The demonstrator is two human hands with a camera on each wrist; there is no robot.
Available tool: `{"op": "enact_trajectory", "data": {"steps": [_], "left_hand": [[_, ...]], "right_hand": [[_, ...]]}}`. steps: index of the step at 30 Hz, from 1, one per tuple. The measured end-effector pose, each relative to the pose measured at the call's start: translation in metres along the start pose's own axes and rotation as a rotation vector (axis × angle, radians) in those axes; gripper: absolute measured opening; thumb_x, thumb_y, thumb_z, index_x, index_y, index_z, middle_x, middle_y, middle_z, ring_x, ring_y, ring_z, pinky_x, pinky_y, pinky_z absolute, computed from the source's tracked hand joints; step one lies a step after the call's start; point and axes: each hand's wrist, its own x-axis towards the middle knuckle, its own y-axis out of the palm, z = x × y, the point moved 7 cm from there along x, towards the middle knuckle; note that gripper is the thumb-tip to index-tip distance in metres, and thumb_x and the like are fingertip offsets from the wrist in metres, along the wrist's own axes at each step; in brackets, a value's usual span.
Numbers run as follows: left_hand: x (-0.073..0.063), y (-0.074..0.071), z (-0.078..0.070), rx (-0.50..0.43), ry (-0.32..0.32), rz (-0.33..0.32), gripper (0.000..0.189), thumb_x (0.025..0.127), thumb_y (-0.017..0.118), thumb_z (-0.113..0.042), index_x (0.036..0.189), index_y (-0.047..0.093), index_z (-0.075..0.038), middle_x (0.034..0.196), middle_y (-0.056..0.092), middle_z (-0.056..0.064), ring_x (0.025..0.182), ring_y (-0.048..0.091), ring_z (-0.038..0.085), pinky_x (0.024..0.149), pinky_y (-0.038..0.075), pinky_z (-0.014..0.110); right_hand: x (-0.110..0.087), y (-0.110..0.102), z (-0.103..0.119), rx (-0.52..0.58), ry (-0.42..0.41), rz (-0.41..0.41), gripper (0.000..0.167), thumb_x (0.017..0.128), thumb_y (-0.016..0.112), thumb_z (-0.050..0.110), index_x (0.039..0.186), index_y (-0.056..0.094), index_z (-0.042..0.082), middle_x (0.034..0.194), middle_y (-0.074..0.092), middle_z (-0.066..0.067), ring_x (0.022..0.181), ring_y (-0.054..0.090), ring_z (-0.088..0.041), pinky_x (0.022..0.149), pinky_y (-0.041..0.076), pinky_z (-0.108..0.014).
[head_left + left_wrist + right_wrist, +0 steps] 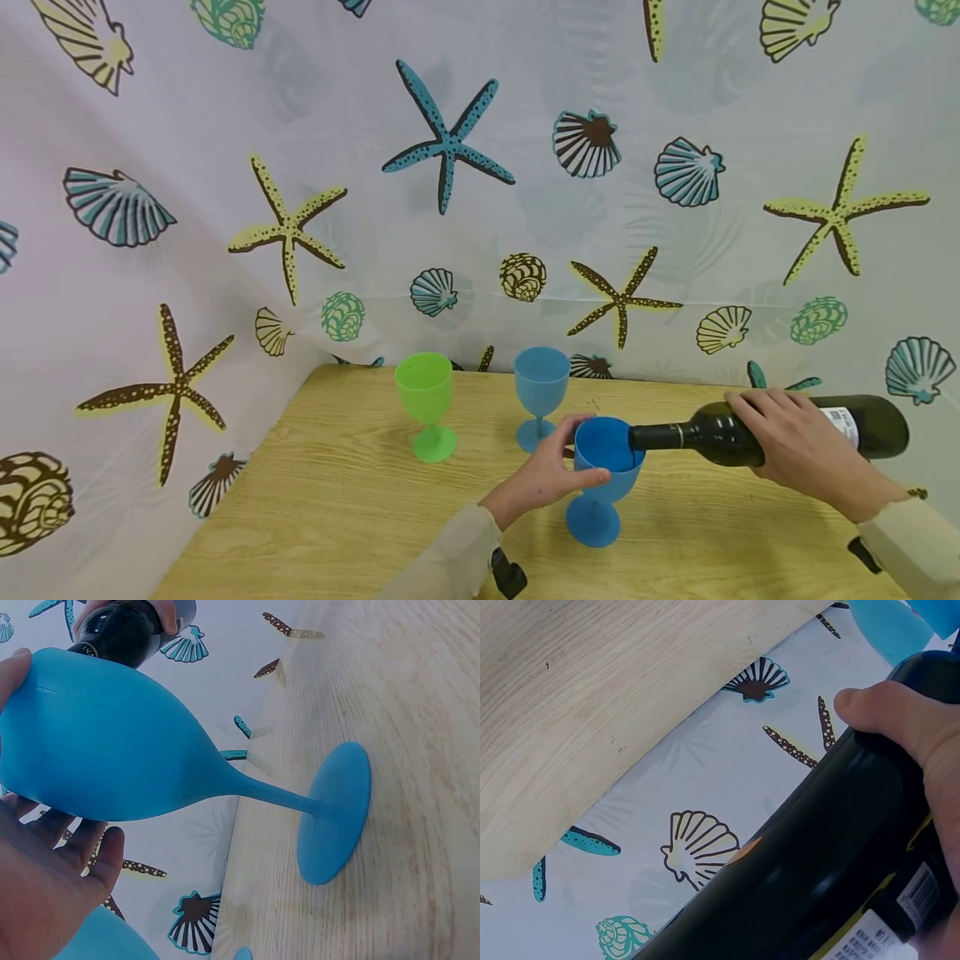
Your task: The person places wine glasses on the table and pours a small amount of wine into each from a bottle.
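Our right hand grips the dark bottle, thumb and fingers wrapped round its body. Along the far edge of the wood-grained table we see the bottle's long axis run roughly parallel, neck pointing to our left, mouth at the right side of the opening of the blue goblet. Shoulder and neck extend left of our hand, the base right of it. The bottle is smooth and glossy, narrowing to a slim neck. Our left hand curves thumb and fingers round the goblet's matt bowl, above a slender stem and round foot. Nearer the far edge stand a second blue goblet and, toward the far left corner, a green goblet. Smallest is the bottle's white label.
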Motion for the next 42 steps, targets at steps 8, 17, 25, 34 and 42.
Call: {"op": "enact_trajectory", "data": {"steps": [8,17,25,34,42], "left_hand": [[-0.0006,0.0007,0.0002,0.002,0.011,0.001,0.068,0.088,0.068,-0.031,0.144,0.031,-0.022,0.136,0.045,0.001,0.119,0.047,0.015,0.094,0.042,0.038],[-0.0001,0.0003,-0.0006,-0.004,0.017,0.008,0.068,0.089,0.068,-0.032,0.144,0.030,-0.022,0.136,0.045,0.001,0.119,0.047,0.015,0.094,0.042,0.037],[0.0008,0.0003,-0.0007,0.000,0.022,0.001,0.068,0.088,0.068,-0.033,0.144,0.031,-0.020,0.136,0.045,0.002,0.118,0.048,0.016,0.092,0.043,0.034],[0.0007,0.0007,0.0002,0.000,0.022,0.005,0.068,0.088,0.068,-0.034,0.144,0.031,-0.020,0.136,0.045,0.001,0.118,0.048,0.015,0.092,0.043,0.033],[-0.0001,0.0008,-0.0006,-0.012,0.019,0.008,0.068,0.088,0.067,-0.033,0.144,0.031,-0.022,0.137,0.044,0.001,0.118,0.048,0.015,0.093,0.042,0.039]], "right_hand": [[0.0003,-0.0001,0.0016,0.007,0.008,0.008,0.094,0.042,0.093,0.026,0.121,0.052,-0.003,0.107,0.059,-0.021,0.087,0.059,-0.039,0.072,0.047,-0.055],[0.0006,0.0000,0.0005,0.013,0.007,-0.003,0.093,0.041,0.093,0.025,0.120,0.052,-0.003,0.105,0.058,-0.021,0.087,0.058,-0.039,0.072,0.047,-0.056],[0.0019,-0.0006,0.0004,0.017,-0.004,-0.014,0.092,0.043,0.093,0.024,0.120,0.052,-0.003,0.107,0.058,-0.021,0.087,0.058,-0.040,0.074,0.046,-0.056],[0.0011,0.0002,0.0008,0.017,0.003,-0.008,0.092,0.042,0.093,0.024,0.120,0.052,-0.003,0.107,0.058,-0.022,0.088,0.058,-0.040,0.074,0.046,-0.056],[0.0010,0.0002,0.0010,0.018,0.001,-0.013,0.092,0.042,0.093,0.024,0.120,0.052,-0.003,0.106,0.058,-0.022,0.087,0.058,-0.040,0.073,0.046,-0.056]]}}
